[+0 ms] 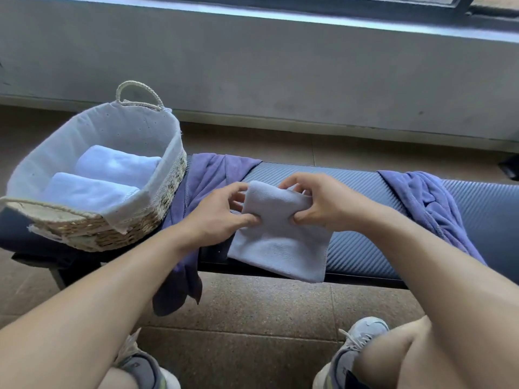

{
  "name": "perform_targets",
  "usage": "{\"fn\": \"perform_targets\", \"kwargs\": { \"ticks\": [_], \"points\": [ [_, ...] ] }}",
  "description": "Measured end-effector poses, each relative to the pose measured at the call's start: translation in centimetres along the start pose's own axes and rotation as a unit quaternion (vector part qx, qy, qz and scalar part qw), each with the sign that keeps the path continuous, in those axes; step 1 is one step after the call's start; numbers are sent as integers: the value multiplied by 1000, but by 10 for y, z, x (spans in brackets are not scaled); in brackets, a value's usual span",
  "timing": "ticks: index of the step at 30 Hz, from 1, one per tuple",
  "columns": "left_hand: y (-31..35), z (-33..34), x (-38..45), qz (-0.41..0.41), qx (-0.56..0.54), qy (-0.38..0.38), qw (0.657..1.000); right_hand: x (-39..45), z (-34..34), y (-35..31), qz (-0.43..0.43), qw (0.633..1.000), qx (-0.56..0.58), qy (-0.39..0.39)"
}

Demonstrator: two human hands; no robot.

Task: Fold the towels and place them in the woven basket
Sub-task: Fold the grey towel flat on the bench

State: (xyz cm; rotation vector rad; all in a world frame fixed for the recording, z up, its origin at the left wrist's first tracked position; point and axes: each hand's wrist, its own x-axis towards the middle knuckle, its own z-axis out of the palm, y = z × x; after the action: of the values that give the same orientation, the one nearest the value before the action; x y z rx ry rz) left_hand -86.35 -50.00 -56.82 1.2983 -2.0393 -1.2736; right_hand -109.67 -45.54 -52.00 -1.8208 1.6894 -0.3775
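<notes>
With left hand [217,217] and right hand [323,203] both pinching the half-folded grey microfibre towel [278,240], its near edge, apparently overhanging the dark padded table [365,248], may slide off if either pinch slackens.

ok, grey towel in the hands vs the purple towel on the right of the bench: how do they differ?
The grey towel is pale and partly folded; the purple towel is darker and lies crumpled. The left hand and right hand pinch the grey towel at its fold; nothing touches the purple towel. Both lie on the bench and hang over its near edge, outside the basket.
</notes>
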Motion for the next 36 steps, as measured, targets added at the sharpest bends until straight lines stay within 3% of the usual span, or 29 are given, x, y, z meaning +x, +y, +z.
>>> {"fn": "perform_targets", "kwargs": {
  "ticks": [3, 10, 14, 19, 24, 28, 31, 33, 36],
  "points": [
    [1, -1, 2, 3, -6, -11, 1000, -3, 5, -3, -21, 998, -49, 25],
    [-6, 2, 5, -27, 10, 22, 999, -8, 1, 8, 73, 990, -122, -5],
    [-7, 5, 8, -32, -19, 68, 997, -1, 3, 8, 55, 988, -123, 81],
    [-9, -1, 4, 16, -8, 51, 999, 2, 9, 7, 10, 979, -165, 123],
    [-14, 5, -5, 86, 122, 109, 983, -4, 13, 7, -37, 967, -218, 128],
    [-16, 10, -11, 190, 229, 128, 946, -12, 17, 8, -54, 962, -243, 112],
    [-17, 10, -15, 219, 260, 122, 933, -25, 11, 10, -59, 970, -234, 40],
    [-15, 9, -18, 235, 275, 103, 927, -35, 7, 12, -60, 972, -227, -17],
    [-13, 6, -23, 242, 247, 70, 936, -40, 6, 15, -46, 982, -183, -31]
  ]
}}
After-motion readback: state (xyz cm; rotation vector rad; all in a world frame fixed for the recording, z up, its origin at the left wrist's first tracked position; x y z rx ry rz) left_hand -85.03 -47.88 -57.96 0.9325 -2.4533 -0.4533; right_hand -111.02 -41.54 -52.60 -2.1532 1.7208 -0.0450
